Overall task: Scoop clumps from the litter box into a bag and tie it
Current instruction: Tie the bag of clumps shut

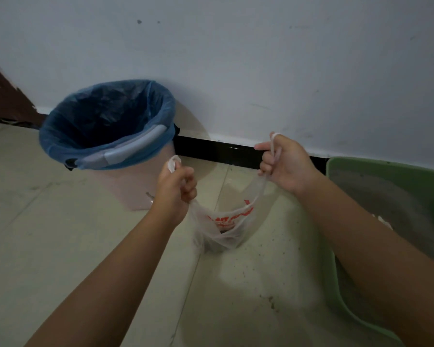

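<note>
I have the bag [223,226] hanging in the lower middle of the frame, strung between both hands. My left hand [177,187] is fisted round one handle, whose looped end pokes out above the knuckles. My right hand [283,164] is curled round the other handle, the strip running up over my index finger.

The bag is thin, clear film with red print, and I judge it very soft: it sags into a pouch and folds wherever it is not pulled. Something dark sits at its bottom, so the load looks small but enough to keep the pouch hanging straight. Whether the bottom touches the floor [73,234] I cannot tell.

The film looks slippery and easy to stretch or tear, so I would hold each handle bunched in a full fist, as now, rather than by a fingertip pinch, and pull evenly. For the knot, the handles themselves are the place to work; the pouch should be left alone.

The litter box [376,176], green, sits at the right edge. The bin [105,136] with its blue liner stands at centre left, against the wall [236,58]. Dark grit speckles the floor near the box.
</note>
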### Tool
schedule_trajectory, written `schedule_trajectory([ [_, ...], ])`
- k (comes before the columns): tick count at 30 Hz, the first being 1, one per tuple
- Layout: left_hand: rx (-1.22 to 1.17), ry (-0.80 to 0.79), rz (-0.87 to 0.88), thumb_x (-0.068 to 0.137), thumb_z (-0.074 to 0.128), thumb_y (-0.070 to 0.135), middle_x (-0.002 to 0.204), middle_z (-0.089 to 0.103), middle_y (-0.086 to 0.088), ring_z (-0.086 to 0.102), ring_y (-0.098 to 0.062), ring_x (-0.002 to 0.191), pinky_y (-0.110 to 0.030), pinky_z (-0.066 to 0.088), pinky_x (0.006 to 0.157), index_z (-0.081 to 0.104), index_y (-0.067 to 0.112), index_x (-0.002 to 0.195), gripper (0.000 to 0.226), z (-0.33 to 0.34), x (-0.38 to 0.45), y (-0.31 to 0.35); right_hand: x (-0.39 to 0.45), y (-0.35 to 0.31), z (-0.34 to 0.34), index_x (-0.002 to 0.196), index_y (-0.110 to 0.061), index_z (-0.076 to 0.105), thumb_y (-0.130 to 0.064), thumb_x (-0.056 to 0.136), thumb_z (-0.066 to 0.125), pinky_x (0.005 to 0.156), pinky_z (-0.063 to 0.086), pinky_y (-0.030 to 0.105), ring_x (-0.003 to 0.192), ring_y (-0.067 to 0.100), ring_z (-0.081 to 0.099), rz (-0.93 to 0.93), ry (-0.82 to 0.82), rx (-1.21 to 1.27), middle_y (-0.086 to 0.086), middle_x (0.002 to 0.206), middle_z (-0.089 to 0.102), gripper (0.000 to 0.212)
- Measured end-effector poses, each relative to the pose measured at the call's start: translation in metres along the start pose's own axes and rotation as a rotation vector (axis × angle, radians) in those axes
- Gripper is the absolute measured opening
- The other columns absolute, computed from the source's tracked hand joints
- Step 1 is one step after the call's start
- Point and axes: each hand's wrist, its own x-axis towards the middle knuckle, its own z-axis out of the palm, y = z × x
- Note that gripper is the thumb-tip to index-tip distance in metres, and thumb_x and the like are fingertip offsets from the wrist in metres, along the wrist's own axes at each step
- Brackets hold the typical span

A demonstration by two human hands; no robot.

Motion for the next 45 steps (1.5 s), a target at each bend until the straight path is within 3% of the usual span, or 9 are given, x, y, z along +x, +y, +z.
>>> schedule_trajectory([
  [6, -0.309, 0.126, -0.049, 0.08, 0.036, -0.015, 0.07, 0.051, -0.003, 0.046, -0.008, 0.061, -0.013, 0.037, 0.044, 0.032, 0.004, 0.133, 0.057, -0.024, -0.006, -0.02, -0.003, 0.034, -0.012, 0.092, -0.017, 0.047, -0.013, 0.079, 0.049, 0.047, 0.032, 0.018, 0.051, 0.007, 0.047, -0.174, 0.098, 0.252, 0.0, 0.062, 0.051, 0.014],
  [10, 0.033, 0.15, -0.069, 0.091, 0.042, -0.006, 0.058, 0.061, -0.002, 0.06, -0.01, 0.06, -0.02, 0.05, 0.059, 0.046, 0.005, 0.074, 0.021, -0.042, -0.019, -0.048, -0.018, 0.074, -0.02, 0.143, -0.011, 0.023, -0.006, 0.09, 0.053, 0.099, 0.04, 0.035, 0.125, 0.024, 0.042, -0.15, 0.063, -0.522, 0.009, 0.131, 0.044, 0.061],
  [12, 0.309, 0.047, -0.104, 0.084, 0.062, 0.02, 0.097, 0.064, -0.012, 0.063, -0.019, 0.094, -0.03, 0.05, 0.085, 0.046, 0.006, 0.087, 0.021, -0.05, -0.03, -0.069, -0.022, 0.094, -0.02, 0.145, -0.013, 0.022, -0.012, 0.092, 0.053, 0.105, 0.035, 0.034, 0.134, 0.024, 0.034, -0.096, -0.005, -0.692, 0.008, 0.147, 0.032, 0.061],
  [18, 0.773, -0.207, 0.057, 0.061, 0.075, 0.035, 0.141, 0.03, 0.005, 0.035, -0.02, 0.132, -0.008, 0.043, 0.087, 0.024, 0.029, 0.139, 0.094, -0.04, -0.046, -0.082, -0.012, 0.105, -0.017, 0.126, -0.019, 0.054, -0.027, 0.098, 0.039, 0.108, 0.038, 0.04, 0.124, 0.029, 0.046, 0.006, 0.055, -0.517, 0.01, 0.135, 0.048, 0.033],
  [24, 1.131, -0.472, 0.628, 0.081, 0.038, 0.073, 0.136, 0.037, -0.007, 0.026, -0.017, 0.133, -0.042, 0.02, 0.11, 0.036, 0.023, 0.131, 0.071, -0.063, -0.045, -0.088, -0.007, 0.099, -0.019, 0.113, -0.013, 0.057, -0.029, 0.096, 0.043, 0.086, 0.045, 0.028, 0.09, 0.017, 0.055, 0.042, 0.103, -0.364, 0.006, 0.105, 0.055, 0.027],
  [32, 1.271, -0.631, 1.045, 0.093, 0.037, 0.054, 0.127, 0.043, -0.011, 0.039, -0.028, 0.122, -0.023, 0.019, 0.114, 0.045, 0.009, 0.119, 0.053, -0.065, -0.041, -0.101, 0.001, 0.098, -0.022, 0.124, -0.008, 0.052, -0.032, 0.093, 0.048, 0.109, 0.037, 0.043, 0.12, 0.03, 0.048, 0.156, 0.224, -0.213, 0.015, 0.128, 0.052, 0.039],
  [35, 1.166, -0.539, 0.915, 0.095, 0.049, 0.031, 0.117, 0.054, -0.005, 0.046, -0.022, 0.115, -0.02, 0.031, 0.107, 0.06, 0.009, 0.104, 0.026, -0.044, -0.04, -0.105, 0.0, 0.096, -0.025, 0.114, -0.009, 0.057, -0.028, 0.093, 0.048, 0.106, 0.04, 0.043, 0.117, 0.03, 0.05, 0.145, 0.244, -0.168, 0.015, 0.124, 0.053, 0.03],
  [39, 0.761, -0.203, 0.178, 0.098, 0.04, 0.026, 0.094, 0.061, 0.004, 0.061, 0.008, 0.078, -0.013, 0.052, 0.07, 0.061, 0.002, 0.098, 0.032, -0.013, -0.048, -0.08, -0.002, 0.096, -0.036, 0.084, -0.012, 0.059, -0.021, 0.1, 0.033, 0.087, 0.045, 0.031, 0.098, 0.02, 0.055, 0.044, 0.147, -0.075, 0.011, 0.108, 0.058, 0.032],
  [45, 0.137, 0.097, -0.152, 0.102, 0.025, 0.029, 0.085, 0.061, -0.008, 0.061, -0.018, 0.081, -0.033, 0.051, 0.077, 0.052, 0.007, 0.086, 0.038, 0.003, -0.03, -0.058, 0.004, 0.107, -0.034, 0.067, -0.015, 0.051, -0.017, 0.096, 0.04, 0.062, 0.042, 0.028, 0.06, 0.015, 0.046, 0.094, 0.267, -0.307, 0.001, 0.056, 0.049, 0.031],
])
